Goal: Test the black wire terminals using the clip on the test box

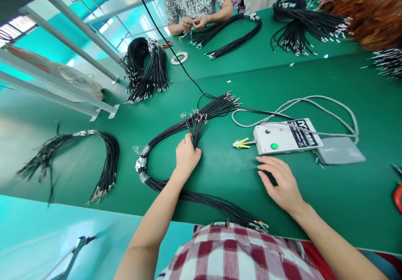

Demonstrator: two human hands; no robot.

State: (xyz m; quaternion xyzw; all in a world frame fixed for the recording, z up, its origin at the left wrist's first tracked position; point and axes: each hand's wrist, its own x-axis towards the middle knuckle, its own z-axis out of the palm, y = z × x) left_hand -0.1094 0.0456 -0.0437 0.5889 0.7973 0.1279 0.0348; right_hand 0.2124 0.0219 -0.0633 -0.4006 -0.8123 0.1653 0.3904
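My left hand (186, 156) is closed around a small bunch of black wires (195, 125) whose stripped ends fan upward. These wires belong to a long bundle of black cables (163, 134) curving across the green table (314, 79). My right hand (281, 181) hovers flat with fingers apart, holding nothing, just below a white tester box (284, 136) with a green button (274, 146). A yellow clip (241, 143) sticks out of the box's left side.
A grey foot pedal (341, 150) and its grey cord (320, 104) lie right of the box. More black cable bundles lie at the left (94, 154) and far left (146, 70). A person across the table (196, 3) handles cables. A tape roll (179, 58) lies nearby.
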